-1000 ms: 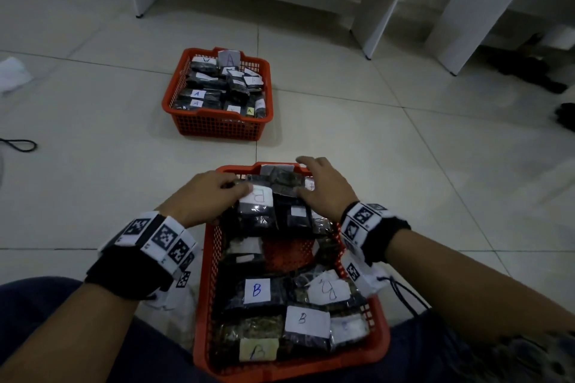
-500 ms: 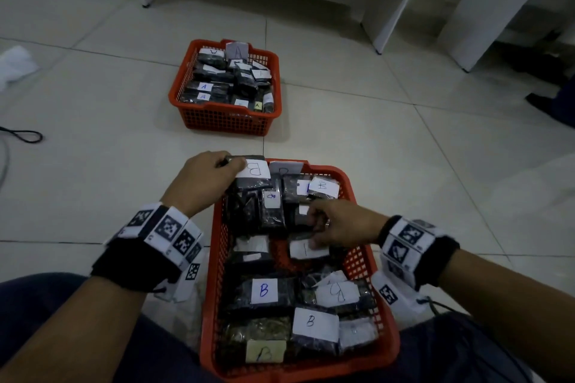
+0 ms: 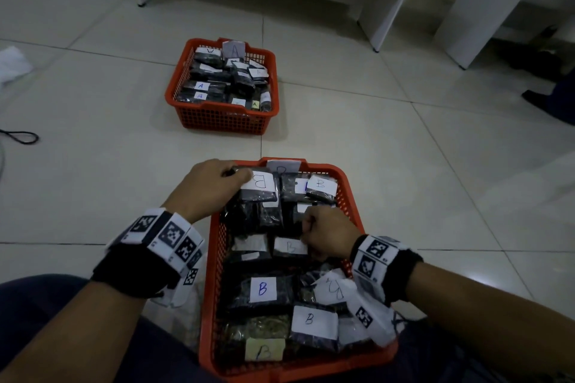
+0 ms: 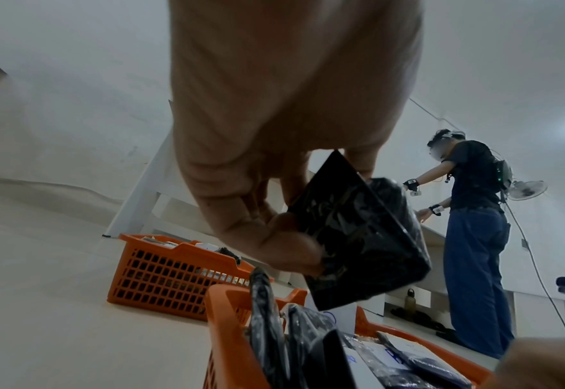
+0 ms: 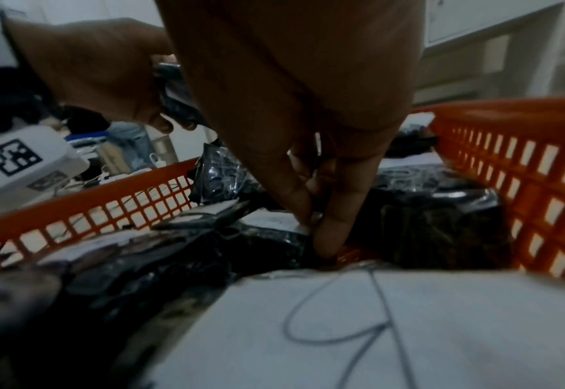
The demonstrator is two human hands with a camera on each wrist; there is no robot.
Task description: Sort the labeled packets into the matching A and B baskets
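Two baskets (image 3: pixel 224 121), two hands (image 3: pixel 208 190)

Dim, soft, edge-warped wide-angle views

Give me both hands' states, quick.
Left hand: grips a B-labeled packet.
Right hand: fingertips pinch another B packet lying in the near basket.

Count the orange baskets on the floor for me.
2. The near basket sits between the person's arms and holds B packets; both hands are in it. The far basket sits on the tiles ahead with A packets. None else shows; any outside the views would be missed.
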